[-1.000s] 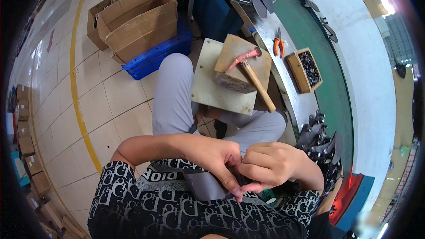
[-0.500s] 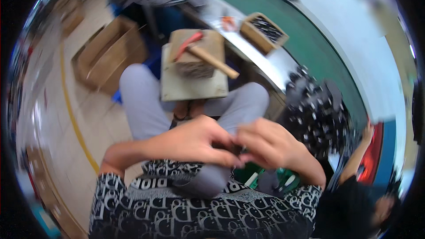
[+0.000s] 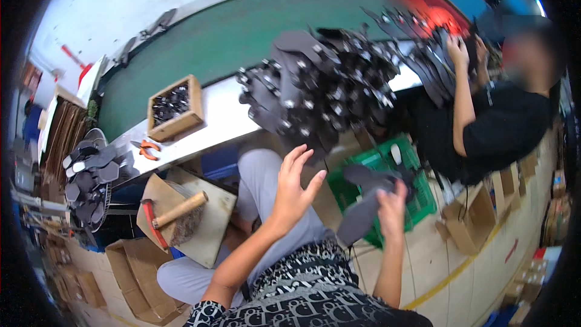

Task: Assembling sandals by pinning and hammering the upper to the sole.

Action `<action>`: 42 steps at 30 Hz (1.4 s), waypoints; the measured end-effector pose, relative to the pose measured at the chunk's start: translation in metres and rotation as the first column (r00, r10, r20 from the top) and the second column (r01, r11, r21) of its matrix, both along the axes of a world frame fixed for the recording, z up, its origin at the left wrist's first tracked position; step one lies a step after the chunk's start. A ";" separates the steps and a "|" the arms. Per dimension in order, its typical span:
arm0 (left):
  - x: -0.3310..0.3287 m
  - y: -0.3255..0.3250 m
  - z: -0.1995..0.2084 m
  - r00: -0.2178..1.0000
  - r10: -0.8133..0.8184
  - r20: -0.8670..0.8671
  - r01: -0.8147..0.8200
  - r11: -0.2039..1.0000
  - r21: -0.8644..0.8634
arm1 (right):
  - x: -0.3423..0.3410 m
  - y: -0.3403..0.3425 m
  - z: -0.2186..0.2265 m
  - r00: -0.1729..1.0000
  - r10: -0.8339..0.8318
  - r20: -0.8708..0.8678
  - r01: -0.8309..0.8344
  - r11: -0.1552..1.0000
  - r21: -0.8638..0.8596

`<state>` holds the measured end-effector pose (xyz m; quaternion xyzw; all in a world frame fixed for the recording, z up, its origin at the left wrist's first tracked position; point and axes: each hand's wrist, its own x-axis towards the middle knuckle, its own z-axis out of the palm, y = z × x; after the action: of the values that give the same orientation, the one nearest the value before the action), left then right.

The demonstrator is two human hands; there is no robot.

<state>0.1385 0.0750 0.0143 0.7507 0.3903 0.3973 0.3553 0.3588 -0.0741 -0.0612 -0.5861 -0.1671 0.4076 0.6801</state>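
Observation:
My right hand point(image 3: 392, 207) grips a dark grey shoe insole point(image 3: 361, 213) and holds it over a green plastic crate point(image 3: 416, 197). My left hand point(image 3: 294, 185) is raised in front of me with its fingers spread and holds nothing. Just beyond both hands hangs a big cluster of dark soles point(image 3: 321, 94) on a rack. My knees in grey trousers point(image 3: 264, 172) lie below the left hand.
A wooden board point(image 3: 213, 236) with a red-headed hammer point(image 3: 171, 215) lies on my left knee. On the white bench stand a wooden box of small parts point(image 3: 172, 108) and orange pliers point(image 3: 145, 149). Another person in black point(image 3: 491, 127) works at the right. Cardboard boxes point(image 3: 136, 272) sit on the floor.
The view has swung from the left to the right. My hands, which were joined near my lap, have parted; the right one now holds an insole and the left one is lifted open.

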 end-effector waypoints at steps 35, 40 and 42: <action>-0.238 0.051 0.216 0.790 0.613 -0.007 -0.361 0.473 0.804 | -0.212 0.182 0.115 0.184 -0.051 0.982 -0.497 0.856 0.138; -0.335 -0.007 0.188 0.700 0.639 0.318 -0.709 0.574 0.410 | -0.348 0.187 0.100 0.020 0.303 0.953 -0.958 0.280 -0.069; -0.360 -0.023 0.161 0.686 0.688 0.236 -0.710 0.562 0.424 | -0.387 0.196 0.098 -0.536 -0.012 0.844 -0.817 0.261 -0.515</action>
<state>-0.2211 0.0518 0.1749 0.5890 0.5351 0.6052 -0.0221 -0.0286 0.1224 0.0370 -0.2161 -0.9696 0.0568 0.0993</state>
